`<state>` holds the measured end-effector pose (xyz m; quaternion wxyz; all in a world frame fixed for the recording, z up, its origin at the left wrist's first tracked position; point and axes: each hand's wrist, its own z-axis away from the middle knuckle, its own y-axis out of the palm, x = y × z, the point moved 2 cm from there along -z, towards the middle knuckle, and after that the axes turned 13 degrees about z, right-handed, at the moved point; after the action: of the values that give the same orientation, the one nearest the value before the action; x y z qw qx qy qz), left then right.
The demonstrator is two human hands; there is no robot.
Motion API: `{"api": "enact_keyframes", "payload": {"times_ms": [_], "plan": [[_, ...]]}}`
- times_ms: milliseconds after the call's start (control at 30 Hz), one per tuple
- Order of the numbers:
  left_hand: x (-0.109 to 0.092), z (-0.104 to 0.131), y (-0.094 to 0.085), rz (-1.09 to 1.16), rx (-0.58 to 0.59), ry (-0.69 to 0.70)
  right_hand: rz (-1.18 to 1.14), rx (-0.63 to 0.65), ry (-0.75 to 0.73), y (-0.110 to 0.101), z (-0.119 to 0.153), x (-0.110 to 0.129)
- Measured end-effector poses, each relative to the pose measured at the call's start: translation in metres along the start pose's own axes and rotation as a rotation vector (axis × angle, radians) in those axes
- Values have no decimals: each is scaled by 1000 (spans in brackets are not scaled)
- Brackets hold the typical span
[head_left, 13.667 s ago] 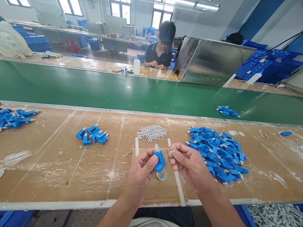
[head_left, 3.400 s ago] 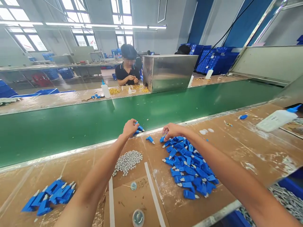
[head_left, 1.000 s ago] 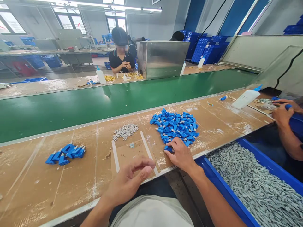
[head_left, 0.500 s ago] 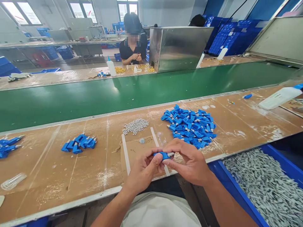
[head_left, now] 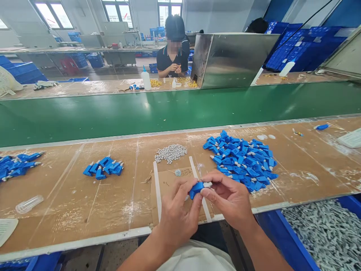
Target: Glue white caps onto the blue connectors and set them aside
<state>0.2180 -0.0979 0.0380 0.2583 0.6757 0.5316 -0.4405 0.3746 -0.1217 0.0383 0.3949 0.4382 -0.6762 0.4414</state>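
Between both hands, above the table's front edge, is a small blue plastic part (head_left: 196,189) with a whitish-grey tip (head_left: 208,184) pointing right. My left hand (head_left: 180,209) grips its blue body between thumb and fingers. The thumb and forefinger of my right hand (head_left: 232,199) are closed on the pale tip. Just beyond the right hand lies a large heap of similar blue parts (head_left: 242,158). A pile of small grey pieces (head_left: 171,153) sits past the cardboard sheet (head_left: 172,188), on which a small clear cup with a stick (head_left: 177,172) rests.
Smaller groups of blue parts (head_left: 103,167) lie to the left, near a clear plastic piece (head_left: 29,204). A blue bin (head_left: 296,235) of grey pieces stands low right. Across the green conveyor belt (head_left: 118,116), a co-worker (head_left: 172,56) sits beside a metal box (head_left: 237,60).
My view has turned a little left, so the table's contents appear farther right. In my hands the blue part has tilted, and the left fingers have shifted on its body.
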Motion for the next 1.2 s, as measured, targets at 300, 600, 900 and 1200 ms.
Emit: {"api": "enact_keyframes", "payload": {"times_ms": [300,600,900,1200], "plan": [[40,-6,-63,668,-372,-603,230,77,179,-9,-6,-34],[82,25,-61,987,-501,-819,289,197,248,40,4,-75],[87,27,-62,1029,-477,-822,472,242,33,41,6,-60],[87,27,-65,1053,-462,-819,556,247,-15,40,5,-59]]}}
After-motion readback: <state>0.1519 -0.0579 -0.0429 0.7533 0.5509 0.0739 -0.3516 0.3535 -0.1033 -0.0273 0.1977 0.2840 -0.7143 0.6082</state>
